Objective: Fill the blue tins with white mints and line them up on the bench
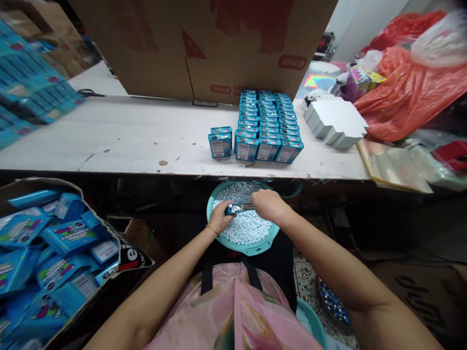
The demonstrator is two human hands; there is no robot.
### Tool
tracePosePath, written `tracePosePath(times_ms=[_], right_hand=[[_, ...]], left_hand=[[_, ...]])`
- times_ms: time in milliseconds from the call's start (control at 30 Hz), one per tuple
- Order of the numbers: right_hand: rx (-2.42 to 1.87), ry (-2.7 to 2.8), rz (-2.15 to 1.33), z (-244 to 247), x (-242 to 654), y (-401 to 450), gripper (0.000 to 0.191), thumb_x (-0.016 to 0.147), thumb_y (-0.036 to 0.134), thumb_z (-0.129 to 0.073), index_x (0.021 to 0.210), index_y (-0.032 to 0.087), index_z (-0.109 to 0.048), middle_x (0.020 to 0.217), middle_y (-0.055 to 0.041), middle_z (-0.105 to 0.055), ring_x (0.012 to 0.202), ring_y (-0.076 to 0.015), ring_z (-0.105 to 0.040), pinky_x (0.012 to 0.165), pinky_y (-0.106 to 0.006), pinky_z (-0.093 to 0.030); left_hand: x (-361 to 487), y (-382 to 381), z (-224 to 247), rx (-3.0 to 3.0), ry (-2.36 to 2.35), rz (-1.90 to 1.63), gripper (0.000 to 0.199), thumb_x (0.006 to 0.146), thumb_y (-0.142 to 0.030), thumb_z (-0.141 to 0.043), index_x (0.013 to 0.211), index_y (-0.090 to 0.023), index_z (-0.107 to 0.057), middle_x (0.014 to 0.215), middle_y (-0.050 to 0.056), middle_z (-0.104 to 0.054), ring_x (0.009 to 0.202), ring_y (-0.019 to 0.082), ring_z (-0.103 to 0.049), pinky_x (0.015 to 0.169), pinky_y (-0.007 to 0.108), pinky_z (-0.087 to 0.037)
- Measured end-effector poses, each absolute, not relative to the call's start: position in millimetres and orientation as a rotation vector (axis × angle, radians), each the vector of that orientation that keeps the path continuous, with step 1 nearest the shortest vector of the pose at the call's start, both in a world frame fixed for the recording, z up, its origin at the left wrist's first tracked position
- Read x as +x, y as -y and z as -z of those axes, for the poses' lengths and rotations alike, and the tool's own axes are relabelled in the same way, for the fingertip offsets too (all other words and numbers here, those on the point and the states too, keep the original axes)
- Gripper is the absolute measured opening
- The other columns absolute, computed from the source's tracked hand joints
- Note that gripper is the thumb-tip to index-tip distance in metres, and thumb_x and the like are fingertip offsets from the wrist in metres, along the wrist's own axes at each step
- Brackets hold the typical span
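Over a turquoise basin [251, 250] in my lap, full of small white candies [248, 228], both hands are at work. My left hand [220, 218] is closed around a small blue box [229, 210]. With my right hand [269, 203] I grip a scoop [246, 206], partly hidden by my fingers. Its far end meets the top of the box, and several white candies [234, 208] show there. On the table edge ahead, filled blue boxes [269, 148] stand upright in tight rows, with a few boxes [220, 145] just to their left.
A large cardboard carton [204, 48] stands behind the white table [127, 141]. At lower left, a bag [78, 187] holds many blue boxes. White folded cartons [337, 119] and red plastic bags [412, 92] lie at right. Scissors [89, 93] rest at the far left.
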State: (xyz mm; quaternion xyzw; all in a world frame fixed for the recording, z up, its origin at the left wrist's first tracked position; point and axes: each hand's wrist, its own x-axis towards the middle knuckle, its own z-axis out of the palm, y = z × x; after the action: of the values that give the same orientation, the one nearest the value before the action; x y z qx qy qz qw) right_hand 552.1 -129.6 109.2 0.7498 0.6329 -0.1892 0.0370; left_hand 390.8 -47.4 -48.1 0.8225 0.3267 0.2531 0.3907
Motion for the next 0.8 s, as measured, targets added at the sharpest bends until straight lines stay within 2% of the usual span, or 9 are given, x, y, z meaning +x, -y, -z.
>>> tracePosePath(times_ms=[133,267,367,500,667,800], right_hand=[[2.313,-1.825,0.495,-86,586,157,0.027,0.075,0.012,-0.040,0.090,0.021,-0.062,0.086,-0.0114,-0.062,0.083,-0.0226,-0.058,0.072,-0.033,-0.040],[2.452,-1.673,0.628,-26,602,174,0.028,0.075,0.010,-0.038,0.089,0.020,-0.061,0.087,-0.0108,-0.062,0.082,-0.0205,-0.058,0.072,-0.031,-0.038],[2.556,-1.642,0.754,23,579,165,0.027,0.076,0.009,-0.040,0.091,0.017,-0.060,0.089,-0.0117,-0.063,0.085,-0.0200,-0.057,0.073,-0.030,-0.038],[2.637,-1.703,0.866,68,536,137,0.031,0.076,0.011,-0.042,0.101,0.019,-0.058,0.093,-0.0073,-0.063,0.089,-0.0185,-0.055,0.073,-0.024,-0.037],[2.747,-1.772,1.005,89,530,129,0.032,0.076,0.011,-0.039,0.099,0.017,-0.061,0.095,-0.0049,-0.063,0.089,-0.0171,-0.054,0.074,-0.021,-0.038],[2.792,-1.808,1.092,80,558,145,0.035,0.072,0.009,-0.038,0.094,0.018,-0.063,0.080,-0.0016,-0.064,0.076,-0.0133,-0.056,0.069,-0.022,-0.040]], left_hand=[[381,43,49,1.993,-0.834,-0.693,0.040,0.062,-0.025,-0.064,0.100,-0.019,-0.054,0.100,0.006,-0.058,0.095,0.020,-0.053,0.086,0.036,-0.040],[370,40,44,1.900,-0.851,-0.709,0.040,0.063,-0.028,-0.064,0.100,-0.018,-0.055,0.100,0.005,-0.058,0.094,0.019,-0.054,0.085,0.034,-0.041],[361,39,36,1.847,-0.897,-0.747,0.040,0.063,-0.032,-0.063,0.099,-0.017,-0.055,0.096,0.004,-0.060,0.089,0.018,-0.056,0.082,0.032,-0.043],[350,36,26,1.800,-1.001,-0.780,0.043,0.061,-0.037,-0.064,0.098,-0.016,-0.056,0.092,0.003,-0.060,0.086,0.018,-0.056,0.080,0.032,-0.043],[337,32,22,1.722,-1.078,-0.817,0.044,0.061,-0.037,-0.064,0.099,-0.016,-0.054,0.088,0.003,-0.061,0.080,0.017,-0.057,0.077,0.032,-0.045],[336,29,23,1.681,-1.094,-0.881,0.044,0.061,-0.037,-0.065,0.098,-0.016,-0.054,0.089,0.003,-0.060,0.080,0.017,-0.057,0.077,0.031,-0.045]])
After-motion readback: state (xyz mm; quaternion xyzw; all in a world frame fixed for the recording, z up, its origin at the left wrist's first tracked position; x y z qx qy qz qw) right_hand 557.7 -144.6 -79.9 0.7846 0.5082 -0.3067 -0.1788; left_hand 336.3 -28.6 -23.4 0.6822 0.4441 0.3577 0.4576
